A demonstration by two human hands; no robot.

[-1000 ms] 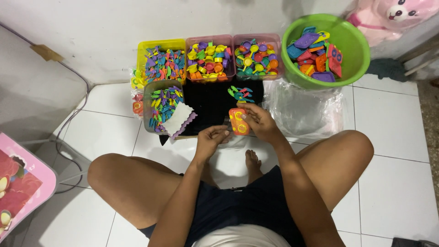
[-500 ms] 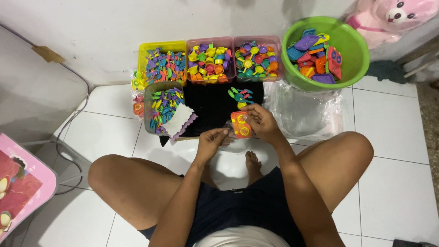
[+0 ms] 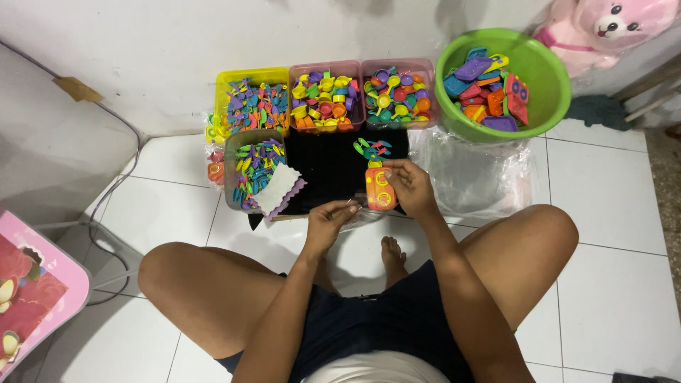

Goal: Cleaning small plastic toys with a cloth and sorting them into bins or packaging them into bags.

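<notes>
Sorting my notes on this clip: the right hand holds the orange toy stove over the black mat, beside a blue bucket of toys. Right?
Not quite: the bucket is green, as the head view shows. The right hand does hold the orange toy stove over the black mat.

1. A home, by the look of it — a corner of a room where white floor tiles [image 3: 617, 184] meet a plain painted wall [image 3: 142, 42].
2. A pink plush bear [image 3: 603, 21] leans at the wall, a household thing.
3. Small-scale piecework is set out on the floor: plastic tubs [image 3: 325, 96] of bright toy parts in a row, a green basin [image 3: 550, 85] of larger pieces, and clear plastic bags [image 3: 475, 177] beside it.
4. The person sits cross-legged and barefoot on the tiles — no desk.
5. A loose cable [image 3: 106, 191] trails along the floor.
</notes>
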